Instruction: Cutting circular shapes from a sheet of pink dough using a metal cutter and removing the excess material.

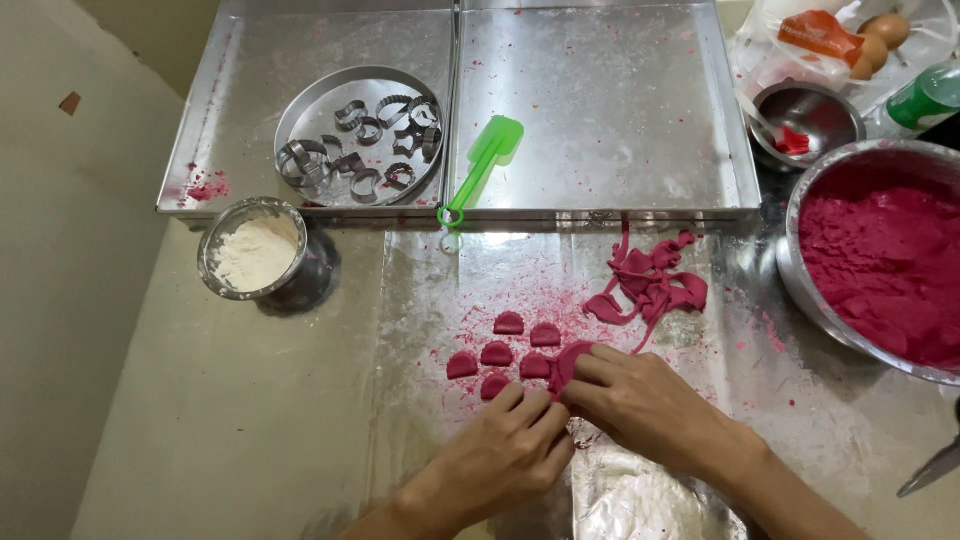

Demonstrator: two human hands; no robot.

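Both hands press together on a flat piece of pink dough (572,358) lying on the foil-covered worktop (420,300). My left hand (510,450) has its fingers curled down at the dough's near edge. My right hand (645,405) lies over the dough's right side, fingertips touching the left hand's. Whatever is under the fingers is hidden. Several small cut pink dough shapes (505,350) lie in rows just beyond the hands. A pile of pink dough scraps (650,285) sits further right.
Two metal baking trays (600,110) lie at the back; the left one holds a round tin of metal cutters (362,140), and a green spatula (482,165) rests across them. A flour bowl (255,250) stands left. A large bowl of pink dough (885,265) stands right, with eggs (880,35) behind.
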